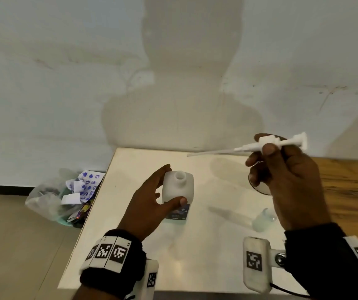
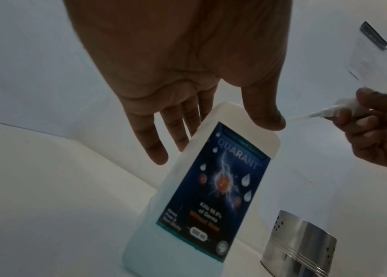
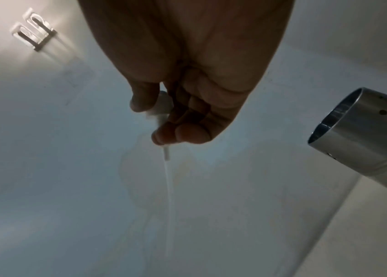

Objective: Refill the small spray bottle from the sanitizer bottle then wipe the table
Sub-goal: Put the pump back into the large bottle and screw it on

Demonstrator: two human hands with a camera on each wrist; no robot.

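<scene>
The white sanitizer bottle (image 1: 179, 189) with a dark blue label (image 2: 223, 187) stands upright mid-table, its neck open and uncapped. My left hand (image 1: 176, 184) holds it, thumb on the front and fingers reaching round the far left side. Up and to the right, my right hand (image 1: 264, 156) grips the white pump head (image 1: 271, 142) above the table, its long dip tube (image 1: 212, 152) pointing left over the bottle. A small translucent bottle (image 1: 262, 220) sits on the table near my right wrist; its top is unclear.
A perforated steel cylinder (image 2: 299, 243) stands right of the sanitizer bottle, mostly hidden behind my right hand in the head view. On the floor left of the white table (image 1: 195, 256) lies a plastic bag of rubbish (image 1: 65, 195). Wooden surface (image 1: 347, 180) adjoins on the right.
</scene>
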